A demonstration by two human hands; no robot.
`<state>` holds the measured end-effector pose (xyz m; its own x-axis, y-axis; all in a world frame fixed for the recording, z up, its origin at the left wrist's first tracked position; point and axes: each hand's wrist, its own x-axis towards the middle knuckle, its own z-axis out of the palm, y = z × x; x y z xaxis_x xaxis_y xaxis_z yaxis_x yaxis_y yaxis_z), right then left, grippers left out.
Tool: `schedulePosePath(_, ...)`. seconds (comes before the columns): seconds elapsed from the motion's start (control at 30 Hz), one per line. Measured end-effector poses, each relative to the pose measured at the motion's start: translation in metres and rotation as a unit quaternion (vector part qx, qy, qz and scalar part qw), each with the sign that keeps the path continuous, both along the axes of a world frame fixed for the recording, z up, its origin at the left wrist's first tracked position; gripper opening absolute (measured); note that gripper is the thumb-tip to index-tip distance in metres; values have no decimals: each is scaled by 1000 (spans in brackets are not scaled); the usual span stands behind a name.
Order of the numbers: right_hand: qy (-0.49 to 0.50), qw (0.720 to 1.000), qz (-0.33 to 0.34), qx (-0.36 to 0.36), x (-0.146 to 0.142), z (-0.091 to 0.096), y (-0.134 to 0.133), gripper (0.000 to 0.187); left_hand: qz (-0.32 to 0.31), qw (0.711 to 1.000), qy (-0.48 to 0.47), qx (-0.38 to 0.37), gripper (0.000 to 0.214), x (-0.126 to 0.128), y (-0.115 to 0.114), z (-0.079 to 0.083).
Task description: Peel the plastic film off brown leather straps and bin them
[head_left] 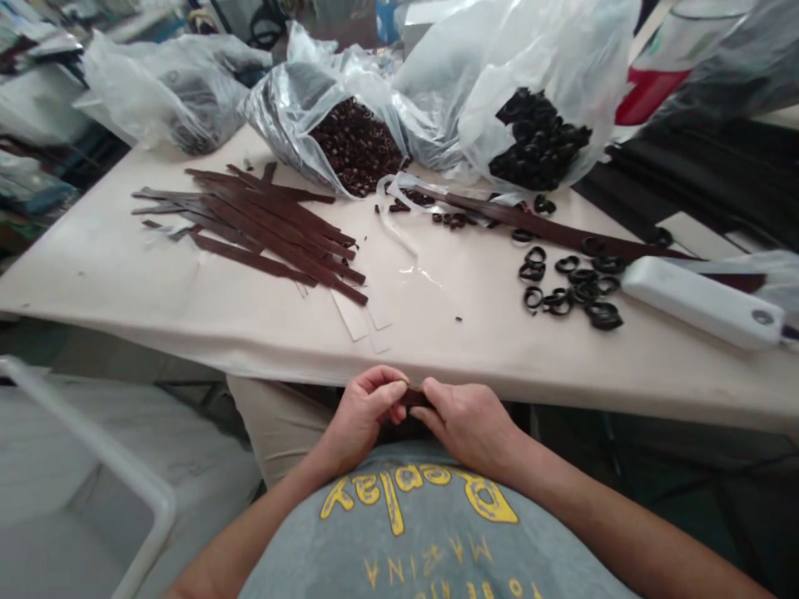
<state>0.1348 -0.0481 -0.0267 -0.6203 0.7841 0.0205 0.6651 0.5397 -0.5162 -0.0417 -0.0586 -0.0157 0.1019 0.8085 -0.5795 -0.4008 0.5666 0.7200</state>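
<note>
Close to my body, just below the table's front edge, my left hand [378, 398] and my right hand [459, 412] meet. Both are closed, thumbs and fingers pinching a dark brown leather strip [414, 398] between them. Only a short piece of it shows; the rest is hidden by my fingers. Beyond my hands, a pile of brown leather straps [268, 225] lies across the left part of the table. Several black loops [583, 287] are scattered on the right.
A plastic bag of small brown loops [359, 146] and a bag of black loops [540, 141] stand at the back. A white elongated device [702, 299] lies at the right by a long brown strap [543, 220]. White card pieces [349, 316] lie near the straps.
</note>
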Motion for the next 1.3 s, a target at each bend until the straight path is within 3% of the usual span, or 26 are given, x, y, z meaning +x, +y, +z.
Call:
schedulePosePath(0.3,-43,997,27,-64,6,7,2,24,-29,999,-9,18,36,-6,-1,-6)
schedulePosePath(0.57,-27,988,70,-133,-1,8,3,26,-125,992,-1,14,29,-17,-10,-26)
schedulePosePath(0.8,-45,993,31,-100,1,12,5,27,-20,999,25,40,20,-17,-5,-15)
schedulePosePath(1.03,-37,997,19,-58,7,14,0,23,0,998,38,40,22,-18,3,-7)
schedulePosePath(1.3,-58,994,24,-87,-2,16,-1,24,-115,992,13,56,30,-11,-1,-13)
